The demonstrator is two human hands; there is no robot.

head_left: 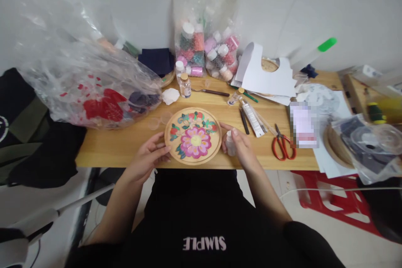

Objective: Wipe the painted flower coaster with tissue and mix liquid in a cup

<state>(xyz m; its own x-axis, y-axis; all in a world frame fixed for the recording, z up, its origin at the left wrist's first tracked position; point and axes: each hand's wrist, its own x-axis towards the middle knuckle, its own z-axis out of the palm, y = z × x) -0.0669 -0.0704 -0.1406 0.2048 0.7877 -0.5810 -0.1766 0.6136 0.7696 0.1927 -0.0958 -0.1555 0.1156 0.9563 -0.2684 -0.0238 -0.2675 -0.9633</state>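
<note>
A round wooden plaque (196, 163) with a raised pink flower, red blossoms and green leaves lies at the table's front edge. My left hand (150, 155) grips its left rim, thumb on top and fingers curled at the side. On the other side, my right hand (241, 144) is closed around a small white wad (230, 143) that looks like tissue. Its index finger reaches toward the plaque's right rim; whether it touches is unclear. Beyond the plaque are a crumpled white tissue (170, 96) and a corked glass bottle (185, 86).
Clear bags of lidded bead jars (191, 46) stand against the wall. A large plastic bag (103, 92) covers the left side. Rightward lie a white tube (253, 118), red-handled scissors (283, 144), a blurred-out rectangle (304, 124), white papers (251, 67) and a bagged item (370, 142).
</note>
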